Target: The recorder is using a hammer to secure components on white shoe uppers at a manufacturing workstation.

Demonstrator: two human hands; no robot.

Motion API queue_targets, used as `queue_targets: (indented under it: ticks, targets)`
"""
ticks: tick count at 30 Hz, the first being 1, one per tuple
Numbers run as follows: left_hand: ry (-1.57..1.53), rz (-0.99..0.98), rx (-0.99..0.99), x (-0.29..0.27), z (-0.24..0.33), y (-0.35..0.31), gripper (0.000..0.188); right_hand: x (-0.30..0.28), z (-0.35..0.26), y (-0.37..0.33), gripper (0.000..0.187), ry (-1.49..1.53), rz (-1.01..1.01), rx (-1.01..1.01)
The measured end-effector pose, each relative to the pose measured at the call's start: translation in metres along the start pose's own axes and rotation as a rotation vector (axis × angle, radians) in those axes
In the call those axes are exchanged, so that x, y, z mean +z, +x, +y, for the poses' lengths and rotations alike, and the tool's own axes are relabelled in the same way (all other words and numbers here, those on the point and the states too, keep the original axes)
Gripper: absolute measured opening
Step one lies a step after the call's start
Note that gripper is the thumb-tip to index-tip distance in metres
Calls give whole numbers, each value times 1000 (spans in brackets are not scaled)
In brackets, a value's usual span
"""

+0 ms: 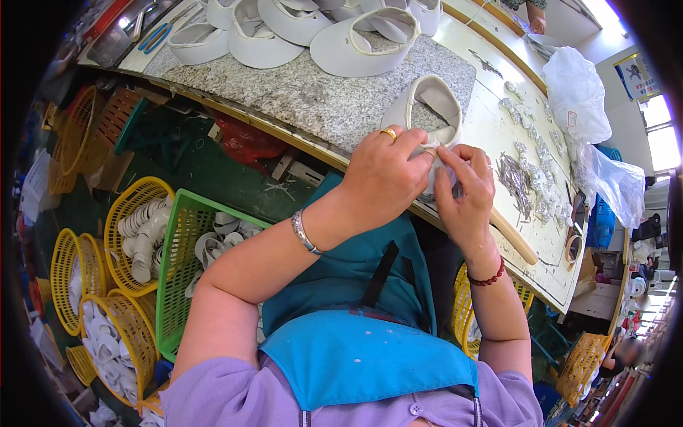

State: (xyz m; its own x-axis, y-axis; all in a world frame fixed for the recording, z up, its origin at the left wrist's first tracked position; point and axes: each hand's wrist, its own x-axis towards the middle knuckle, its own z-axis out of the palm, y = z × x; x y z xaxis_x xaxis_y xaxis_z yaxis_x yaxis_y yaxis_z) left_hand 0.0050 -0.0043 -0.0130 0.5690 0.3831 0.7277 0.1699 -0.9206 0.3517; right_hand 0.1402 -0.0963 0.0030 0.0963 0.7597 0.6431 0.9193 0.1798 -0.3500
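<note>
A white piece that looks like a shoe upper (pixel 400 107) stands at the front edge of the grey stone slab (pixel 284 92), its rounded opening turned up. My left hand (pixel 391 171) is closed on its near edge, fingertips pinching the white material. Beside it, my right hand (pixel 466 186) grips the same edge with thumb and forefinger, the two hands' fingertips almost touching. What lies between the fingertips is too small to make out. Close to my right wrist, a wooden handle (pixel 515 238) lies on the table; its far end is hidden.
More white uppers (pixel 366 44) stand along the slab's back. Thin metal pieces (pixel 514 186) and glittering ornaments (pixel 544 181) lie at right, near clear plastic bags (pixel 576 92). Blue-handled pliers or scissors (pixel 154 39) lie at far left. A green basket (pixel 171 277) and yellow baskets (pixel 114 238) stand lower left.
</note>
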Motion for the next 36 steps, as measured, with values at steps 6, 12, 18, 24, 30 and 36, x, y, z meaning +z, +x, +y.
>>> queue_targets:
  ticks: [6,12,18,24,30,36]
  targets:
    - [-27,17,9,-1,-2,-2,16,0,-7,3,33,-127,-65,-65]
    - [-82,108,1,7,-8,-4,12,-4,-15,9,36,-318,-166,-119]
    - [-95,184,-4,8,-9,-4,13,-7,-28,16,37,-471,-340,-82]
    - [-102,128,-26,3,-10,-5,15,-30,-10,18,37,-228,-277,-59]
    - [-21,67,39,-1,-5,-7,35,-77,7,-23,41,-396,-399,82]
    - [109,-16,68,0,-2,-5,37,-69,16,-36,34,-307,-408,188]
